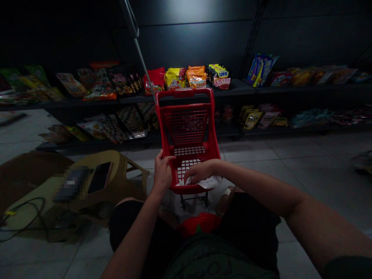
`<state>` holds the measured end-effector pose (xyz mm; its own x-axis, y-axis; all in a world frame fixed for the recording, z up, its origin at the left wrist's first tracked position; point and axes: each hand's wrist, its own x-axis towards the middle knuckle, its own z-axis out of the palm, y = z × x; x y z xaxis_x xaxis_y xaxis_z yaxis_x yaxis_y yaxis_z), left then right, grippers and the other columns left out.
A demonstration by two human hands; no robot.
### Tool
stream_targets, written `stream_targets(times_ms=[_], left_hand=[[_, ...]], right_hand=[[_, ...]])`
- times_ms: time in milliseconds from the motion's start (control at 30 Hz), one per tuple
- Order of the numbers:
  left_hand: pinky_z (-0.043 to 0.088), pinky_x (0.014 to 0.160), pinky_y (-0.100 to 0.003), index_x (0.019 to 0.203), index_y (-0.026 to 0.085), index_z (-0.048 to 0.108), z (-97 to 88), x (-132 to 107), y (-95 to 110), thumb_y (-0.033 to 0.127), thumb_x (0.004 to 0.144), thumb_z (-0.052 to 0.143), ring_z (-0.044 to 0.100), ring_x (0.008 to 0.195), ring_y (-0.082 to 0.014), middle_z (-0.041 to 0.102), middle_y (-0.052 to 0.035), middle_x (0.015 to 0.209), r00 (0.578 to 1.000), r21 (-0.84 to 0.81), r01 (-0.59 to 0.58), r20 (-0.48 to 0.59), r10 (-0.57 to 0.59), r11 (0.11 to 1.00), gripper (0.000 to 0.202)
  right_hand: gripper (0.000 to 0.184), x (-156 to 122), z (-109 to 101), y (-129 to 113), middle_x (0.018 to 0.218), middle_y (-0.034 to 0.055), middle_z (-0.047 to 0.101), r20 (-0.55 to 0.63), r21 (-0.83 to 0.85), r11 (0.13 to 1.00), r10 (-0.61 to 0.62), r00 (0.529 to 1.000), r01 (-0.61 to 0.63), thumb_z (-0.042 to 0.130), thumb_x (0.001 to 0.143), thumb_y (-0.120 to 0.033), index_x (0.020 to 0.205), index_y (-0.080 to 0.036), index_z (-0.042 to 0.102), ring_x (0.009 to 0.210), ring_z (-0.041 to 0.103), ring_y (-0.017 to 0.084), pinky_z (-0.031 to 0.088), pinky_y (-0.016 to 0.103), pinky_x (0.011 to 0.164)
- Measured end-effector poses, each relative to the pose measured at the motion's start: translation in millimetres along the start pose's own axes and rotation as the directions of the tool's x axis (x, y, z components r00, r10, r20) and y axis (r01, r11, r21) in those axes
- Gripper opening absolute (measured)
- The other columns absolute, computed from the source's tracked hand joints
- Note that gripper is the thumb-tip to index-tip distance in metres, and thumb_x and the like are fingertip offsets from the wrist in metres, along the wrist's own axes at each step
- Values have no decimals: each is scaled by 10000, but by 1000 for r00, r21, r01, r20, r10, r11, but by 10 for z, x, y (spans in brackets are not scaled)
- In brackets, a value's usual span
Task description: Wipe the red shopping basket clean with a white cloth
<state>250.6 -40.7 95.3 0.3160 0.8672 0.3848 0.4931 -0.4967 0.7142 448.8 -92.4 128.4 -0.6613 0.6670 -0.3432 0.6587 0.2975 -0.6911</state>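
Observation:
A small red plastic shopping cart [188, 128] stands on the floor in front of me, its handle bar at the far end. My left hand [162, 172] grips the cart's near left rim, fingers curled over the edge. My right hand [200, 172] presses a white cloth [210, 181] against the cart's near edge, fingers closed on it. I sit on the floor with my knees either side of the cart's wheels [194, 202].
Low dark shelves [241, 90] with snack packets run along the wall behind the cart. A tan plastic stool [116, 174] with a phone on it stands to my left, with cardboard and a cable beyond. A metal pole [136, 42] leans up behind the cart.

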Motion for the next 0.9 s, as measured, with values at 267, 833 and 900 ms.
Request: stream_targets(times_ms=[267, 833, 900], left_hand=[[297, 1207, -503, 1040, 210, 705, -123, 84, -118, 85, 851, 418, 346, 1443, -270, 372, -91, 1483, 998, 74, -50, 43, 47, 996, 366], [177, 1155, -673, 1259, 225, 644, -350, 84, -30, 300, 912, 514, 316, 1456, -375, 490, -153, 1495, 980, 523, -192, 56, 191, 830, 378], [317, 1136, -561, 1342, 221, 584, -187, -75, 199, 318, 965, 425, 477, 1363, -311, 547, -142, 1448, 961, 471, -261, 213, 179, 842, 420]], right_hand=[[371, -786, 50, -309, 1052, 24, 708, -248, -187, 982, -46, 968, -1, 580, 833, -64, 1109, -277, 706, 935, 638, 166, 454, 265, 820], [364, -669, 940, -209, 1117, 38, 614, -800, -107, 991, -134, 585, 81, 595, 785, -80, 1088, -269, 671, 1033, 601, 168, 475, 270, 898], [330, -664, 766, -194, 1113, 33, 627, -776, -129, 991, -122, 619, 34, 602, 834, -139, 1128, -275, 661, 1008, 612, 159, 473, 255, 875]])
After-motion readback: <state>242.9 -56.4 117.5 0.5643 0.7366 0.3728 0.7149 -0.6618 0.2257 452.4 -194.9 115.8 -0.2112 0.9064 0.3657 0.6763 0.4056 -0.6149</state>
